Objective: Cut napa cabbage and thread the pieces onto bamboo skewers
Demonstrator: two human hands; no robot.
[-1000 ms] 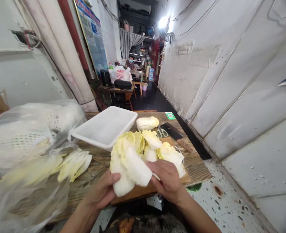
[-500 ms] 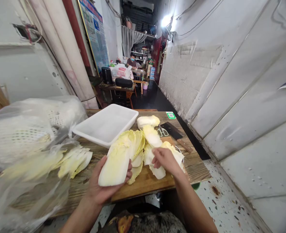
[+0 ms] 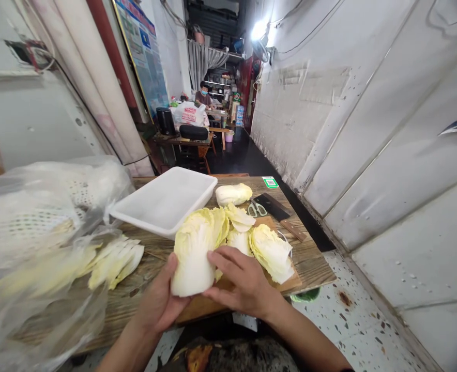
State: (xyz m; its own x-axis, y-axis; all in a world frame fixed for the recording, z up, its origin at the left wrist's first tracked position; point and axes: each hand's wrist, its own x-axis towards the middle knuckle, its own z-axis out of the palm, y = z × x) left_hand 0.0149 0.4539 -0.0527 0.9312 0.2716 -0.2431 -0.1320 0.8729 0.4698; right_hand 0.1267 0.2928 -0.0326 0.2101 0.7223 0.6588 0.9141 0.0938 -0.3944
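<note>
Cupping the cabbage piece (image 3: pixel 193 258), the left hand (image 3: pixel 162 294) grips it; the right hand (image 3: pixel 244 281), clear of it 0.5 s ago, now touches its right side, closure unclear, so 2 hands work 1 piece. It's held nearer than the white tray (image 3: pixel 162 199), tilted, smooth white below, frilly yellow above. Loose leaves (image 3: pixel 272 253) lie right of the tray, nearer.

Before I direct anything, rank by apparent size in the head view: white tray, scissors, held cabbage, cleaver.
1. White tray
2. Held cabbage; nearer the camera, so true size unsure
3. Cleaver
4. Scissors
</note>
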